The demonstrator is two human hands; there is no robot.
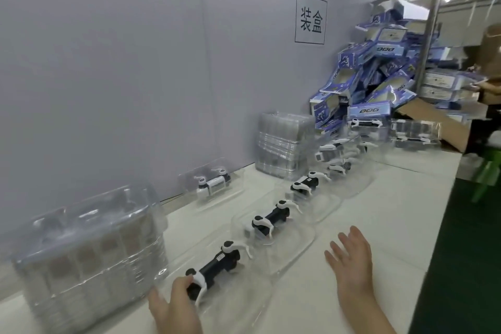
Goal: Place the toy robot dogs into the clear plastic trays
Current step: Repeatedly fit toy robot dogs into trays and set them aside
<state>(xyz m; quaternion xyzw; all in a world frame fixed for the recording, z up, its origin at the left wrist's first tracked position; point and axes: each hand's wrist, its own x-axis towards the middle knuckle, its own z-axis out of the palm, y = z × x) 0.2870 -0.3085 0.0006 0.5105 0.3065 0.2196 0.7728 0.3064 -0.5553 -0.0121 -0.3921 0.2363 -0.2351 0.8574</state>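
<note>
A row of black-and-white toy robot dogs lies in clear plastic trays along the white table. The nearest dog (214, 268) rests in the nearest tray (244, 304). My left hand (176, 304) holds the near end of that dog, thumb and fingers on it. My right hand (349, 257) hovers open, palm down, over bare table to the right of the trays. A second dog (271, 218) sits in the tray (292, 247) behind, a third dog (305, 184) further back. A white dog (212, 184) lies in a separate tray by the wall.
A tall stack of empty clear trays (89, 274) stands at my left; another stack (284, 146) stands further back. Blue toy boxes (379, 76) are heaped at the far end beside a cardboard carton (433, 122). The table's right edge (439, 238) drops to a dark floor.
</note>
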